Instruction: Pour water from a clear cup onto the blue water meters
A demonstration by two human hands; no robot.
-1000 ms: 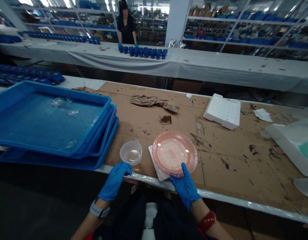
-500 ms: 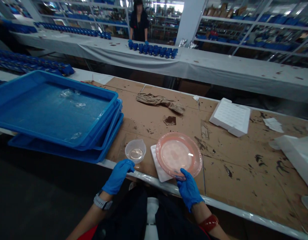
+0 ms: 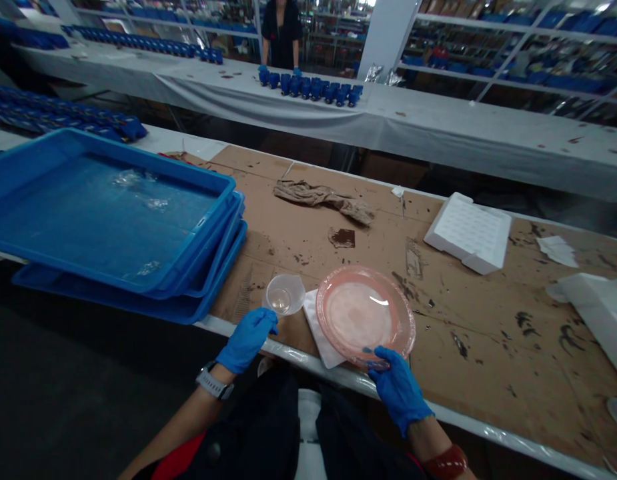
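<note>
My left hand [image 3: 249, 340], in a blue glove, is closed on the near side of a translucent plastic measuring cup [image 3: 291, 291], which tilts with its mouth leaning right. Whether the fingers hold a handle or the rim is hidden. To the right of the cup sits a round pink plastic basin [image 3: 324, 320] with a clear, shiny look inside. The near right rim of the basin is gripped by my right hand [image 3: 399, 390], also blue-gloved, thumb over the edge. A white flat pad [image 3: 324, 343] lies partly beneath the basin.
Stacked blue trays [image 3: 218, 267] stand at the left. Behind lie a crumpled brown cloth [image 3: 323, 198] and a dark stained patch [image 3: 342, 238] on cardboard. A white foam block [image 3: 469, 233] sits at right. Across the aisle, a person [image 3: 281, 37] stands by several blue parts [image 3: 311, 88].
The measuring cup has gone from upright to tilted, moving right toward the basin with my left hand. My right hand stays at the basin's rim, and the basin appears slightly farther right.
</note>
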